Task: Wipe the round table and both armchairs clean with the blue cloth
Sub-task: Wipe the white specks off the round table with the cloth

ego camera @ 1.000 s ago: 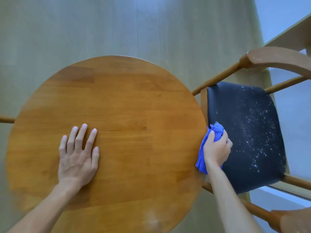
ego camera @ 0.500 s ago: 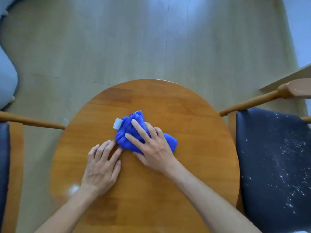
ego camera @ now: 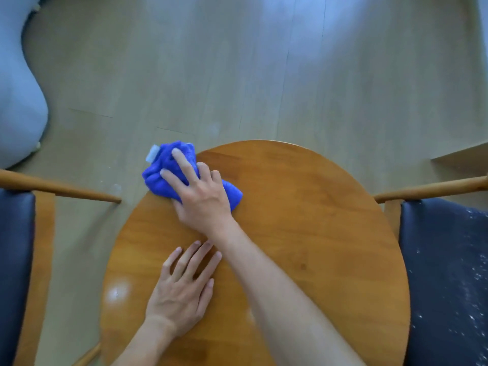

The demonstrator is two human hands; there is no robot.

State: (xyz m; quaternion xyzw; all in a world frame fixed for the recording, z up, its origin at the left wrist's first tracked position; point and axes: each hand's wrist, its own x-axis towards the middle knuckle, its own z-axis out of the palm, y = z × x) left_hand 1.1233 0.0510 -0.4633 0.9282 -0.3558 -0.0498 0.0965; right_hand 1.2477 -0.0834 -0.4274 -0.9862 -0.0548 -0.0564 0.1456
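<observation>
The round wooden table (ego camera: pixel 317 233) fills the lower middle of the head view. My right hand (ego camera: pixel 200 196) presses the bunched blue cloth (ego camera: pixel 163 175) flat-fingered onto the table's far left edge, where part of the cloth hangs over the rim. My left hand (ego camera: pixel 184 286) rests flat on the tabletop nearer to me, fingers straight, just under my right forearm. An armchair with a dark seat (ego camera: pixel 449 286) stands on the right, its seat speckled with white crumbs. The second armchair (ego camera: pixel 15 260) stands on the left, only its seat edge and armrest showing.
Pale wooden floor (ego camera: pixel 237 75) stretches beyond the table. A light grey upholstered piece (ego camera: pixel 18 101) sits at the far left. A pale smudge (ego camera: pixel 116 291) shows on the table's left side. A wooden furniture corner (ego camera: pixel 459 157) juts in at the right.
My right hand brought the cloth from the right armchair's seat onto the table, then pushed it across to the far left rim. My left hand stayed flat on the tabletop.
</observation>
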